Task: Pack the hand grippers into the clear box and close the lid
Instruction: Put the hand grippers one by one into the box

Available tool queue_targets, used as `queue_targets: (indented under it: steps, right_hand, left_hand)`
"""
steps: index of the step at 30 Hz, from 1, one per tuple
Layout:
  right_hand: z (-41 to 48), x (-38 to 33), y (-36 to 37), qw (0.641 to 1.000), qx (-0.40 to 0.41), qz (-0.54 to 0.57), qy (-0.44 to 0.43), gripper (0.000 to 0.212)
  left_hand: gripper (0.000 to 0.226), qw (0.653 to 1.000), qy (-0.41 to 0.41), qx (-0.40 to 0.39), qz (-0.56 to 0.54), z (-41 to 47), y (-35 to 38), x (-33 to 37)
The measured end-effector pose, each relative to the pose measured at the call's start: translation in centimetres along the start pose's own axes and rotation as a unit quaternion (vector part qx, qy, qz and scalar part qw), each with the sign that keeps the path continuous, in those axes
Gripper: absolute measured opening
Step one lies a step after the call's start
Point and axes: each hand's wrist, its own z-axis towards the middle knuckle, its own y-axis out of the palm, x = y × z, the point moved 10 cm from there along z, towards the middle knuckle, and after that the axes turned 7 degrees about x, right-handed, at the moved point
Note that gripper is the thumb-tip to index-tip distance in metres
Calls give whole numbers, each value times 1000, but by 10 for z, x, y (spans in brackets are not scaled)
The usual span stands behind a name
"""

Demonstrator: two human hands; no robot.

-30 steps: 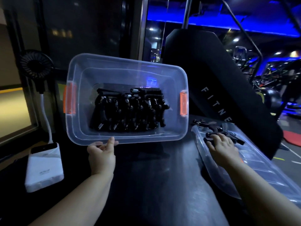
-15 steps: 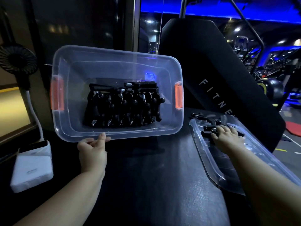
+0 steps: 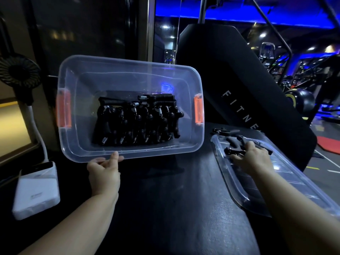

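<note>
The clear box (image 3: 84, 148) with orange latches is tilted up toward me on the dark surface. Several black hand grippers (image 3: 136, 120) are stacked in a row inside it. My left hand (image 3: 104, 173) grips the box's near rim, thumb on top. The clear lid (image 3: 237, 184) lies flat to the right. My right hand (image 3: 250, 155) rests on the lid with its fingers curled round a black hand gripper (image 3: 231, 150). Another loose hand gripper (image 3: 223, 131) lies just beyond the lid's far end.
A white power bank (image 3: 36, 190) sits at the left with a small black fan (image 3: 18, 70) on a white stalk above it. A black padded bench back (image 3: 239, 89) rises behind the lid. Gym machines stand at the far right.
The view shifted slightly. My right hand stays on the lid over the loose gripper, fingers closing on it. My left hand keeps the box tilted up.
</note>
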Motion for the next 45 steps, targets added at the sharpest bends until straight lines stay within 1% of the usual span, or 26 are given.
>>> queue_targets:
  steps: [1, 3, 5, 9, 15, 22, 24, 27, 31, 35, 37, 40, 45]
  right_hand:
    - [-4, -1, -5, 1000, 5, 14, 4, 68]
    - [-12, -4, -14, 1000, 11, 7, -5, 74]
    - [-20, -8, -19, 999, 16, -16, -23, 74]
    - [-37, -12, -18, 997, -12, -77, -28, 83]
    - [-54, -9, -25, 991, 5, -134, -4, 76]
    - [-63, -5, -26, 987, 36, -155, 31, 77]
    - [-67, -6, -22, 989, 30, -142, 38, 80]
    - [-73, -10, -17, 997, 11, -66, 50, 77]
    - [-80, -20, -20, 998, -6, 25, 60, 57]
    - [-85, -34, -29, 997, -3, 72, 30, 35]
    - [-88, -42, -37, 996, 7, 84, 11, 30]
    - [-87, -47, -46, 998, 14, 65, -8, 29]
    - [-76, -36, -60, 997, 46, 57, 8, 34]
  left_hand:
    - [32, 1000, -1, 0, 1, 1, 0, -1]
    - [32, 1000, -6, 0, 4, 2, 0, -3]
    - [32, 1000, -11, 1, 5, 3, 0, -4]
    - [33, 1000, -15, -3, 4, 0, 0, -3]
    - [36, 1000, -23, -8, 4, 0, -2, -3]
    - [35, 999, -42, -11, -7, 2, 0, -9]
    - [34, 999, -46, -10, -10, 2, -1, -9]
    - [33, 999, -51, -11, -13, 2, 0, -10]
    - [33, 998, -51, -11, -16, 2, 0, -10]
    - [33, 999, -43, -7, -14, 0, -2, -7]
    - [32, 999, -42, -7, -14, 0, -2, -6]
    - [32, 999, -43, -10, -13, 0, -2, -6]
    - [34, 998, -52, -16, -18, 1, -1, -9]
